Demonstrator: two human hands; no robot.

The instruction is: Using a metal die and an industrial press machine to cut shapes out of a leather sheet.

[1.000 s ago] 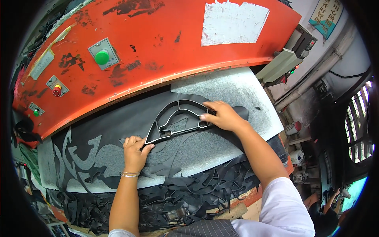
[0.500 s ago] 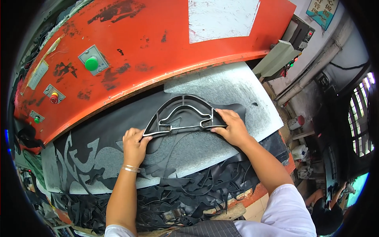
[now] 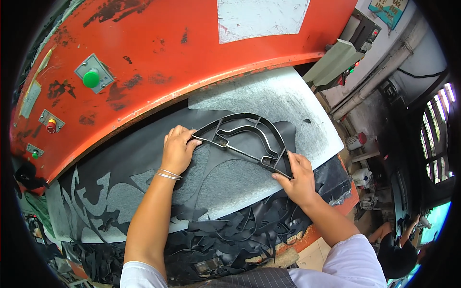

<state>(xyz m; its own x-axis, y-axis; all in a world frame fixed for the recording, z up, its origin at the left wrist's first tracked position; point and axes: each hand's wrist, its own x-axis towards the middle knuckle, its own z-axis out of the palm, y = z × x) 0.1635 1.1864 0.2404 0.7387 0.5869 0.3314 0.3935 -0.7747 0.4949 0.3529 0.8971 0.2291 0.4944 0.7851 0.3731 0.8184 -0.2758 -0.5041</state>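
A curved metal cutting die, a half-moon frame with a smaller shaped outline inside, is over a sheet of black leather. My left hand grips its left corner, thumb and fingers pinched on the metal band. At the lower right corner, my right hand holds the other end between thumb and fingers. The die slants, its left end farther from me than its right. Whether it rests flat on the leather or is slightly lifted, I cannot tell. Beneath the leather lies a scuffed pale cutting board, showing through cut-out gaps.
Beyond the board rises a red press machine with a green push button and a red stop button. Black leather scraps heap along the near edge. A grey control box stands at right; another person is at far right.
The die has turned clockwise: its left end moved away from me and its right end came nearer and rightward. Both hands travelled with it, still gripping the ends.
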